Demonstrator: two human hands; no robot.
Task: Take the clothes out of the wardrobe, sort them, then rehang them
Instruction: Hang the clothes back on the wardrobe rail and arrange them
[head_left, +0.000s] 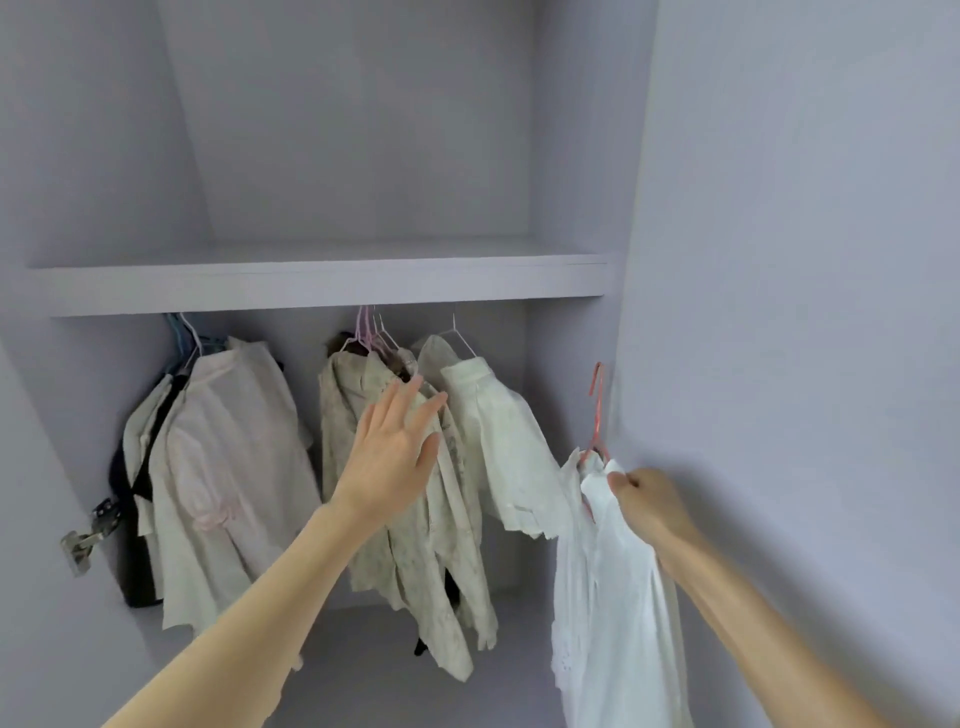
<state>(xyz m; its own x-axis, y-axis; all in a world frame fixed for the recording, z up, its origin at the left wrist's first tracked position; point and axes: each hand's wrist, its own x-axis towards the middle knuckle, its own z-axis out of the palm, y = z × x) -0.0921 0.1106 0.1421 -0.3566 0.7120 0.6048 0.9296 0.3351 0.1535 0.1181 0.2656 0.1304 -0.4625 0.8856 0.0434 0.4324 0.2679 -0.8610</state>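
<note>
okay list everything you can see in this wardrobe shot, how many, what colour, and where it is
shelf: one, pale grey, across the wardrobe above the hanging clothes
left group of clothes: several, pale pink, cream and black, hanging at the left
middle group of clothes: several, cream patterned, hanging at the centre
cream shirt: one, on a white hanger right of the middle group
white shirt: one, on a pink hanger, off the rail, lower right
door hinge: one, metal, left wall
left hand: open, fingers at the middle group
right hand: grips the white shirt's collar
</note>
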